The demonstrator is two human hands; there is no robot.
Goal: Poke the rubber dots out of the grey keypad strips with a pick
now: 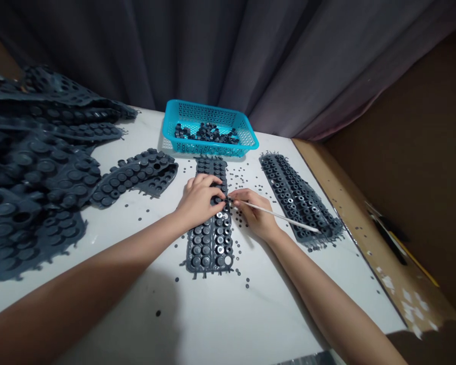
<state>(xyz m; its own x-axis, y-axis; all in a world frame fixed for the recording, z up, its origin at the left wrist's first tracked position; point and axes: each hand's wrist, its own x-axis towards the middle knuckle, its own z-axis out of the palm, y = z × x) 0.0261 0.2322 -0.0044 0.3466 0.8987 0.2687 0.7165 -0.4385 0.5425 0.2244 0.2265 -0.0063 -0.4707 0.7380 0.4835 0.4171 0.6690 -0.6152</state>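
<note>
Two bare hands meet over a white table [129, 309], seen from the wearer's head. The left hand [199, 202] lies across the middle of a dark, knobbly rubber sheet [212, 241], its fingers bent and its thumb and fingertips drawn in near the sheet's right edge; whether they grip anything cannot be told. The right hand [257, 214] pinches a thin white stick [285, 218] between thumb and fingers. One end meets the sheet's right edge, just beside the left fingertips; the other slants back over the right wrist.

The sheet is directly beneath the left hand and just left of the right. It lies flat around the middle of the table, its long axis running from the near edge toward the far edge, so the stick comes at it from the side. The left hand is the nearer, covering it; the right hand sits at its border.

Beyond the sheet, by the far edge, a blue basket [213, 148] holds small dark pieces [209, 133]. A second sheet [298, 197] lies slantwise along the right edge. A heap of similar sheets [61, 157] fills the left side. Tiny dark discs [158, 313] are scattered between. A grey curtain [190, 50] hangs behind.
</note>
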